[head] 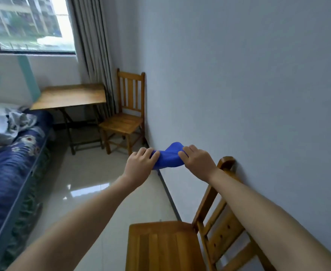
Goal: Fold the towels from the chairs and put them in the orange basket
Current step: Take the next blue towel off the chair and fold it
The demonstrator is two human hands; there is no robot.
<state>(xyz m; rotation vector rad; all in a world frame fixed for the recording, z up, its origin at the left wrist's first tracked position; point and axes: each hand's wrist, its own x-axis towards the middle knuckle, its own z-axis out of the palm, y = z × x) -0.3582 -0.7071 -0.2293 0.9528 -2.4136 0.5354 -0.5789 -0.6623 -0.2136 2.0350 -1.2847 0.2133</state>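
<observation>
Towel mid-fold, basket nowhere in sight

Towel [168,156] — a blue one — is held in the air between both hands, out in front of the person and above the floor near the wall. The left hand [141,163] is closed on its left end, fingers curled over the cloth; the right hand [197,159] pinches the right end the same way. The cloth is bunched into a short, thick band with a hump rising at its top, so it looks partly folded but not yet squared off.

The near chair [160,247], just below the right arm, has a bare seat, and the far chair [124,122] beside the tabletop [70,95] is bare too. Judging from that, no towels remain on the two chairs in view — this may be the last one, though other chairs could lie outside the frame. The orange basket is not visible, so how many towels are already in it cannot be told. Still to do: finish this fold and carry the towel to the basket.
</observation>
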